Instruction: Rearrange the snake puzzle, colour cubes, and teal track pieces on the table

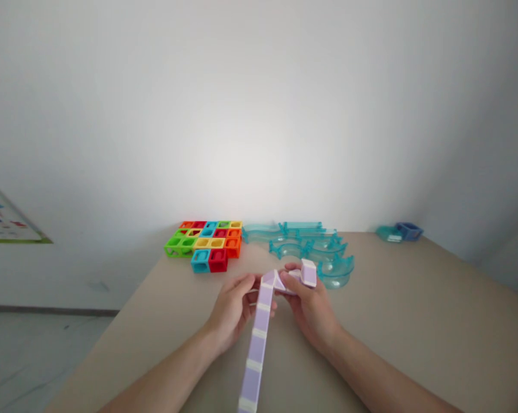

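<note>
A purple-and-white folding snake puzzle (259, 324) is between my two hands, above the table. Its long straight part runs down toward me and leaves the bottom of the view. The far end is bent to the right, with an end block standing up. My right hand (308, 304) grips this bent part, the thumb lying across it. My left hand (233, 307) closes on the puzzle near the bend; its thumb is on the left side and some fingers pass behind the segments, partly hidden.
Colourful hollow cubes (207, 244) sit in a block at the back left of the table (413, 321). Translucent teal track pieces (304, 249) lie beside them. A blue square container (409, 230) and a teal piece (388, 233) rest at the back right, against the wall (259, 115).
</note>
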### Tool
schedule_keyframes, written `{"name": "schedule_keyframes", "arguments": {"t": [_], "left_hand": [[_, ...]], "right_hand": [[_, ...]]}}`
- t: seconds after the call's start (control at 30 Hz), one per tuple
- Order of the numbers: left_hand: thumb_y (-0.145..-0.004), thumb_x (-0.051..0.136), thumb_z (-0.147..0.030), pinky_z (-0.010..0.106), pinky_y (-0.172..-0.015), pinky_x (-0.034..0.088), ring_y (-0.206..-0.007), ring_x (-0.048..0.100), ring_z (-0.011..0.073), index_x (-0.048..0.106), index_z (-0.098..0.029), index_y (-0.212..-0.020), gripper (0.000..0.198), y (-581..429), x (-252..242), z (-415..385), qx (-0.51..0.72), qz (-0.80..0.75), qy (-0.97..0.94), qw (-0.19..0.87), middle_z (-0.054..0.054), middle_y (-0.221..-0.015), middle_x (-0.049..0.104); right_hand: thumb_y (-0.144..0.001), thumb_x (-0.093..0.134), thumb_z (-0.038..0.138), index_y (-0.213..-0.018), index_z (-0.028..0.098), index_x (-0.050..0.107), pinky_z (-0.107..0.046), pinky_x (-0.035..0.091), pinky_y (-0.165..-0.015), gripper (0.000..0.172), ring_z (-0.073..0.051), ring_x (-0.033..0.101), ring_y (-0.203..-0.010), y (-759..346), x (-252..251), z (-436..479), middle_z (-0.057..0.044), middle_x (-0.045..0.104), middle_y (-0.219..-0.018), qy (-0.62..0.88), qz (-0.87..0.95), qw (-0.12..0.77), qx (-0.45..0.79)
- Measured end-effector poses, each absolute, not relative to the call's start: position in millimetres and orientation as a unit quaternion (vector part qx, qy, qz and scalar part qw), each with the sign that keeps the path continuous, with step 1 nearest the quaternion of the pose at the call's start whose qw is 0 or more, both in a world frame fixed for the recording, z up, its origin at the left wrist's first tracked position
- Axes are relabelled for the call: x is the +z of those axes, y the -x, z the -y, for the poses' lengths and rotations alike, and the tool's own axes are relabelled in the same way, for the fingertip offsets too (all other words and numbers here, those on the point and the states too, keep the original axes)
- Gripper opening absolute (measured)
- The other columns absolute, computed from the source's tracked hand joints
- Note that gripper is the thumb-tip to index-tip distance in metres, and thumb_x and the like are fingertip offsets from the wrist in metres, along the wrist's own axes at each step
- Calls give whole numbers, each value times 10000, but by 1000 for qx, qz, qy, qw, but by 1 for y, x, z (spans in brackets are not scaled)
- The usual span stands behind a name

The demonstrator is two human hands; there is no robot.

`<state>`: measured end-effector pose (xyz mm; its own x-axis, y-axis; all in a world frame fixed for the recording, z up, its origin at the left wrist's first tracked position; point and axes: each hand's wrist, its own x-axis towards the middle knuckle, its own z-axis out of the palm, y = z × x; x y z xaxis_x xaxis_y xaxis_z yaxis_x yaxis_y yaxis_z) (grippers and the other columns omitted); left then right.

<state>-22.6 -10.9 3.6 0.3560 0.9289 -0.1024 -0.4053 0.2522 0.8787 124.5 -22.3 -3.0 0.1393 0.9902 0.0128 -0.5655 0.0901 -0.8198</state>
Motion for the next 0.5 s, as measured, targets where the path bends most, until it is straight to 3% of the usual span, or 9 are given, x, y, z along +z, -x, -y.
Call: {"name": "schedule_keyframes", "arguments": {"t": [0.13, 0.27, 0.5], "left_hand": [[-889, 496, -397, 263, -433, 478, -456, 574, 152, 611, -101, -875, 317, 22, 11, 14, 361, -294, -377, 801, 69, -632, 634], [-896, 447, -464, 242, -418, 446, -424, 525, 125, 599, -126, -830, 376, 29, 16, 17, 262, -275, -318, 869, 22, -572, 560], [-876, 454, -404, 200, -318, 347, -322, 361, 76, 576, -140, -755, 316, 46, 19, 8, 100, -187, -264, 941, -39, -511, 425]], "right_hand": [[-710, 777, 317, -918, 189, 577, -303, 490, -659, 315, -152, 594, -664, -126, -4, 23, 4, 634, -731, 357, 346, 676, 544], [-740, 749, 333, -879, 194, 573, -304, 467, -655, 264, -162, 584, -652, -129, -7, 21, 1, 634, -698, 384, 418, 656, 497], [-711, 758, 283, -841, 202, 552, -255, 434, -617, 256, -132, 555, -644, -134, -1, 23, 8, 633, -750, 343, 436, 644, 527]]}}
